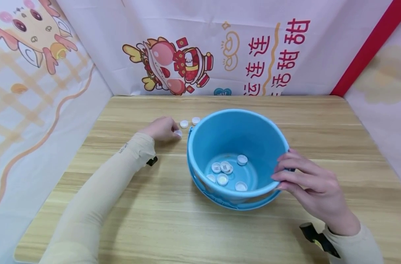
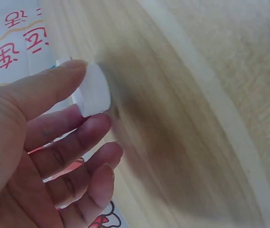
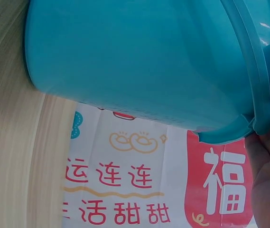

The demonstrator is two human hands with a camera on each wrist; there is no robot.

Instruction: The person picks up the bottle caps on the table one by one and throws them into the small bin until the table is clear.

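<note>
Between the thumb and fingers of my left hand [image 1: 160, 129] is a white bottle cap [image 2: 95, 91], pinched just above the table left of the bucket. Two more white caps, a nearer one [image 1: 184, 124] and a farther one [image 1: 195, 120], lie on the wood beside the bucket. My right hand [image 1: 316, 187] grips the right rim of the blue bucket [image 1: 236, 128], fingers over the edge near the handle joint. Several white caps [image 1: 222, 179] lie on the bucket's floor. In the right wrist view, the bucket's outer wall [image 3: 125, 57] fills the upper part.
The bucket's blue handle [image 1: 240, 206] hangs down around its near side. Everything stands on a wood-grain table [image 1: 147, 227]. A printed cloth [image 1: 105, 47] with cartoon figures and red characters rises behind the table, with more cloth at both sides.
</note>
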